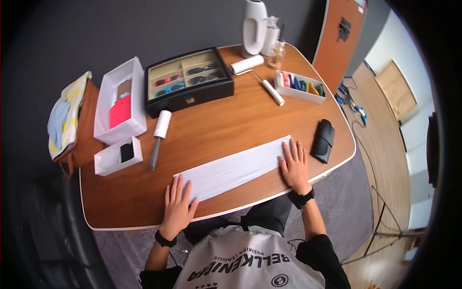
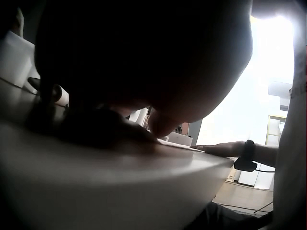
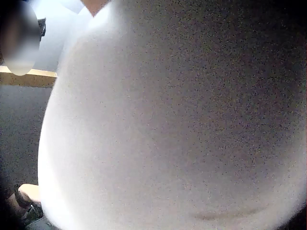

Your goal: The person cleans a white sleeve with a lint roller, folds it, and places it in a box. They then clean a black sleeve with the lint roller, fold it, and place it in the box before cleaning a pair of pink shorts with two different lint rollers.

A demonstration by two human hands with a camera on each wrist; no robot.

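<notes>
A long strip of white folded cloth (image 1: 233, 168) lies flat across the front of the wooden table. My left hand (image 1: 178, 207) rests on its left end, fingers straight and slightly spread. At the other end my right hand (image 1: 295, 166) lies flat, fingertips on the cloth's right edge. Both wrists wear black bands. The left wrist view is mostly a dark, close hand, with the right hand (image 2: 220, 148) flat on the table beyond. A blurred pale surface fills most of the right wrist view, hiding the cloth there.
A black eyeglass case (image 1: 323, 141) lies right of my right hand. Beyond the cloth are a lint roller (image 1: 161, 126), small white box (image 1: 108, 161), large white bin (image 1: 103, 118), sunglasses display box (image 1: 192, 98), another roller (image 1: 273, 91) and a white tray (image 1: 302, 94) of colourful items.
</notes>
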